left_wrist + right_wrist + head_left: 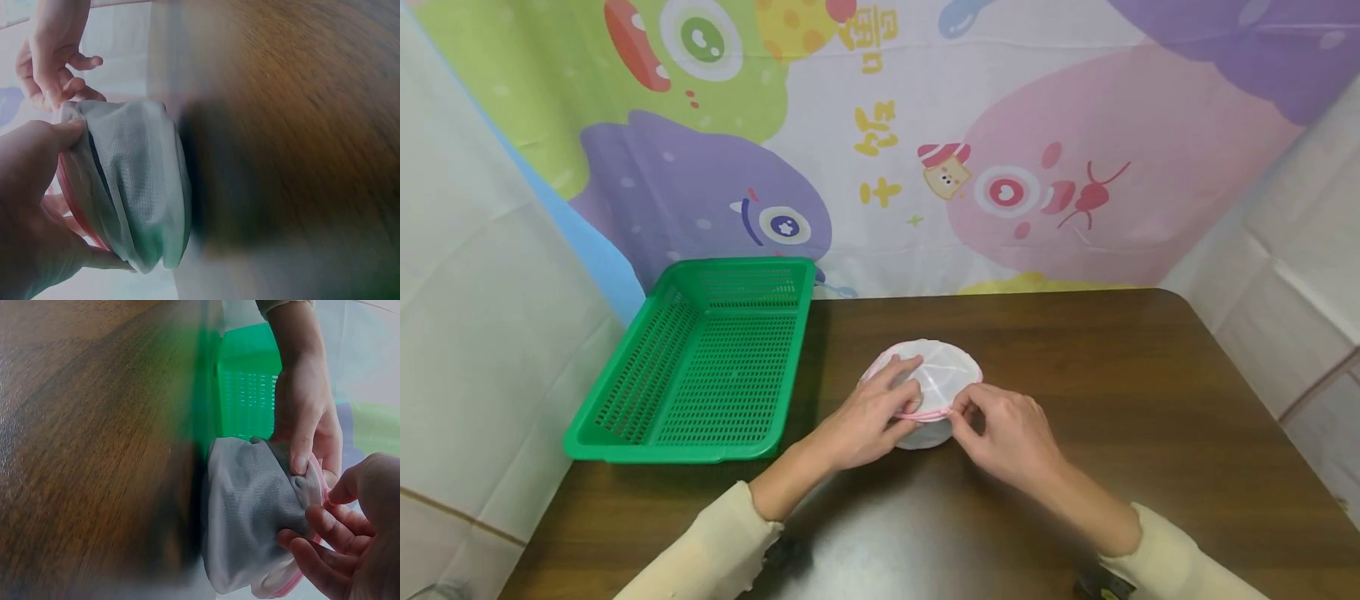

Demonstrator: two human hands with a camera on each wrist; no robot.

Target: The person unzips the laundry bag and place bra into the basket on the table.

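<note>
A round white mesh laundry bag (949, 367) with a pink zipper edge stands on the table in the head view. Its soft grey-looking mesh side (140, 169) bulges and creases in the left wrist view. My left hand (868, 421) grips the bag's near left rim, thumb against the side and fingers over the top. At the near right of the rim, my right hand (1011, 433) pinches the pink zipper edge (325, 495) between thumb and forefinger. Whether a zipper pull is in that pinch is hidden by the fingertips.
A green plastic basket (677, 454) with slotted walls stands on the left of the brown wooden table (1112, 375); nothing shows inside it. A cartoon-printed cloth (880, 233) hangs behind the table's far edge. Pale panels (1285, 275) flank both sides.
</note>
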